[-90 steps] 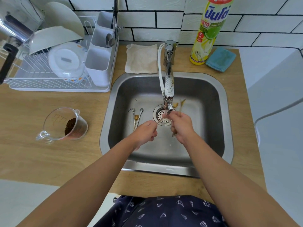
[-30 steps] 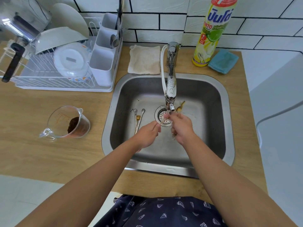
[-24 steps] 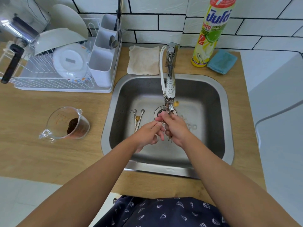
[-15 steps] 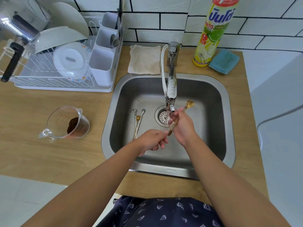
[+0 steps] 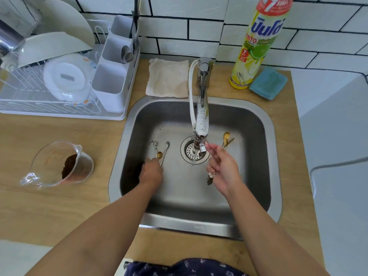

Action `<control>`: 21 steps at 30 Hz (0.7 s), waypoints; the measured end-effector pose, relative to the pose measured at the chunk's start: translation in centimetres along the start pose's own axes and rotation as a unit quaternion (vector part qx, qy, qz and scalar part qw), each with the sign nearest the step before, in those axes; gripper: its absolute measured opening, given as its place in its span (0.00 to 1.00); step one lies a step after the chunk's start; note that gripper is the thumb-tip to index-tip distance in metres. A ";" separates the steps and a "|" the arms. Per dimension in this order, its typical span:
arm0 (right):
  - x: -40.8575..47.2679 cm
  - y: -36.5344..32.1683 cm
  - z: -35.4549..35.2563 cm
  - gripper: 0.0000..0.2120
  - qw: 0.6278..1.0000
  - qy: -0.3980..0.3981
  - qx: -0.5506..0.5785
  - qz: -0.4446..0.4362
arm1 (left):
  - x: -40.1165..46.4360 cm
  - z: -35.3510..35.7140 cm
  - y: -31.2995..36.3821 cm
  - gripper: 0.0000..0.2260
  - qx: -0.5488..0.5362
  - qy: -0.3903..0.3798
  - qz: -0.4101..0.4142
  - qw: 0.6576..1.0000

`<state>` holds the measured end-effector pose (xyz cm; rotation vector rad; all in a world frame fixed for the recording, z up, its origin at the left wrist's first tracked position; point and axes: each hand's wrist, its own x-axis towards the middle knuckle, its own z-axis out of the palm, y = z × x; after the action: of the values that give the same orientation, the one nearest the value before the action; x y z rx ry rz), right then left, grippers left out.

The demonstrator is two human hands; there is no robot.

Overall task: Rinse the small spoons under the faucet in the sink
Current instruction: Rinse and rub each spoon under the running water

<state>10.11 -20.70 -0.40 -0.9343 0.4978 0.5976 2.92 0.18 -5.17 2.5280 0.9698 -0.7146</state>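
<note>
In the steel sink (image 5: 256,124), my right hand (image 5: 223,168) grips a bunch of small gold spoons (image 5: 226,138), bowls pointing up and away, just right of the faucet (image 5: 201,120) spout. A thin stream of water falls onto the drain (image 5: 191,151). My left hand (image 5: 151,172) reaches down to the sink floor, its fingertips at the handles of several small spoons (image 5: 161,151) lying left of the drain. Whether the left fingers have hold of one is hidden by the back of the hand.
A white dish rack (image 5: 65,80) with plates and a cutlery holder stands on the counter at left. A glass measuring cup (image 5: 59,166) with brown grounds sits near the sink's left rim. Behind the sink lie a beige cloth (image 5: 168,78), a dish-soap bottle (image 5: 258,42) and a blue sponge (image 5: 267,83).
My left hand left the right hand and moved left and down to the spoons on the sink floor. My right hand drew the held spoons to the right of the water stream.
</note>
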 end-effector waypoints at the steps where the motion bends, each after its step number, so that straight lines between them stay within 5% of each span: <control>1: 0.1 0.1 -0.1 0.11 1.000 0.001 0.000 0.004 | 0.0 -0.2 0.1 0.16 0.007 0.000 -0.013 1.000; 7: -0.2 0.2 -0.4 0.11 1.000 0.006 0.001 0.020 | -1.7 -1.3 0.7 0.14 0.029 0.013 0.022 0.999; 14: -0.7 0.7 -0.2 0.02 0.992 0.054 -0.112 0.013 | -7.4 -0.7 2.5 0.10 -0.309 -0.101 0.038 0.945; 21: -1.0 2.5 1.1 0.22 0.964 0.002 -0.266 -0.023 | -9.4 -0.6 4.5 0.10 -0.265 -0.066 0.125 0.954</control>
<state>7.82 -18.89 -0.70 -1.4529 0.3187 0.7041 0.18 -7.62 1.21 2.0500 0.6665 -0.4623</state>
